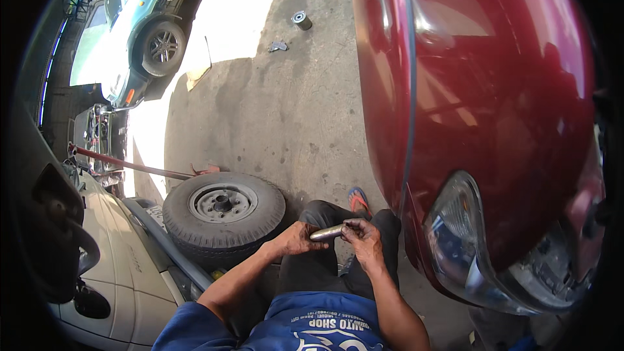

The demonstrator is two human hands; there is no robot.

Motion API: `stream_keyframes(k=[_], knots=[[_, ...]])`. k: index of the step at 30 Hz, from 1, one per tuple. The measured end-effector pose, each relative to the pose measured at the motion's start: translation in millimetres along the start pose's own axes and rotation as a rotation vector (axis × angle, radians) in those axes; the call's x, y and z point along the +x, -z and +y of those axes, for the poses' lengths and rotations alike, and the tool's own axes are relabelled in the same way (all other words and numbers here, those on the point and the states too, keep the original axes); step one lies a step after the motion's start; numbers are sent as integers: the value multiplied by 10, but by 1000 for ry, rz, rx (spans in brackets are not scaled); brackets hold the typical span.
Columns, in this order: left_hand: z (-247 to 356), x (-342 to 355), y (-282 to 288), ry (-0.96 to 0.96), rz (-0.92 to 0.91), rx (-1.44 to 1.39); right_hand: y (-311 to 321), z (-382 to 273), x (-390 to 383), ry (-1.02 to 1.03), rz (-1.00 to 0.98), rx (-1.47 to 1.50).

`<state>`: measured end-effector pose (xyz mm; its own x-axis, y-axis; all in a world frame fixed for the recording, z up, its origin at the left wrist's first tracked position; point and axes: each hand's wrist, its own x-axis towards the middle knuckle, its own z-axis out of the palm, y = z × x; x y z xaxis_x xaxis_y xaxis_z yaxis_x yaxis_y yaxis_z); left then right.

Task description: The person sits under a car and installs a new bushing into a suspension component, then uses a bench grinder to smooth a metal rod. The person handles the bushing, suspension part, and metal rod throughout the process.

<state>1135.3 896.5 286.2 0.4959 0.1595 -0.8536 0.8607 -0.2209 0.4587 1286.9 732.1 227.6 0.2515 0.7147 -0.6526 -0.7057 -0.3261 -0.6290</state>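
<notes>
Over my lap I hold a short, shiny metal cylinder (327, 233), like a thick pin or tube, lying nearly level. My left hand (296, 239) is closed at its left end, with the fingers partly hidden behind it. At the right end my right hand (365, 242) pinches the metal between thumb and fingers. Dark grime marks the fingertips of both hands. Close by on the left, a wheel with a worn tyre (224, 214) lies flat, its grey steel rim facing up.
A dark red car's body (468, 58) stands close on the right, its headlamp (458, 227) near my knee. A red-handled bar (133, 166) reaches toward the wheel. Ahead on the concrete lie an oil filter (301, 20) and a crumpled rag (278, 46). A beige vehicle (107, 253) is on the left.
</notes>
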Motion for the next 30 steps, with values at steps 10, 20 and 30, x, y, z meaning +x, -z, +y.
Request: stream_keyframes(k=[10, 20, 30], knots=[[-665, 1426, 1490, -268, -250, -78, -792, -327, 1422, -193, 542, -166], [-1776, 708, 5343, -104, 429, -601, -4131, -2351, 4521, -219, 122, -519], [-2476, -896, 7902, 108, 1027, -585, -7485, -3642, 5977, -140, -586, -550]])
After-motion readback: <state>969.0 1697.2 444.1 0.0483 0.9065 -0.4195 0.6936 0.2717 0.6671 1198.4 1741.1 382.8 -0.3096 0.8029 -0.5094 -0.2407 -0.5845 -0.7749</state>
